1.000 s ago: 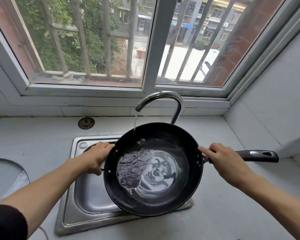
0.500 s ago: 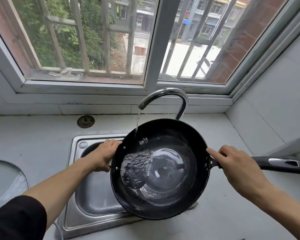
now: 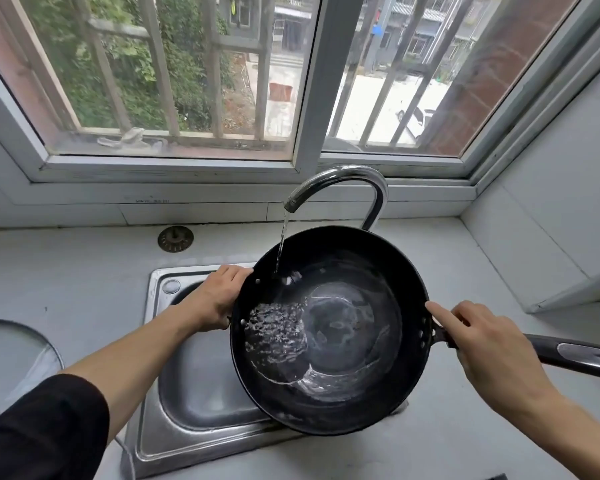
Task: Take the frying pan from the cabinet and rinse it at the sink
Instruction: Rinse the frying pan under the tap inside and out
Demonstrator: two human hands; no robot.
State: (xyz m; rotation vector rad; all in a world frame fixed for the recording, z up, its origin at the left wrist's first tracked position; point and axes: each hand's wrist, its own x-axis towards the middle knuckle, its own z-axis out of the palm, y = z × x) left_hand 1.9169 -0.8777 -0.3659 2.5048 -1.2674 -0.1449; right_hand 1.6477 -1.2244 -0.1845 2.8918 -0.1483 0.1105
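A black frying pan hangs over the steel sink, a little water pooled inside it. From the curved chrome tap a thin stream falls onto the pan's far left inner wall. My left hand grips the pan's left rim. My right hand is curled round the handle near its root, forefinger stretched along the rim.
A sink strainer plug lies on the grey counter behind the sink. A glass lid rests at the left edge. A barred window and white tiled wall close in the back and right.
The pan has shifted slightly right and tilted, and the pooled water has swirled toward its left side. Both hands keep their hold.
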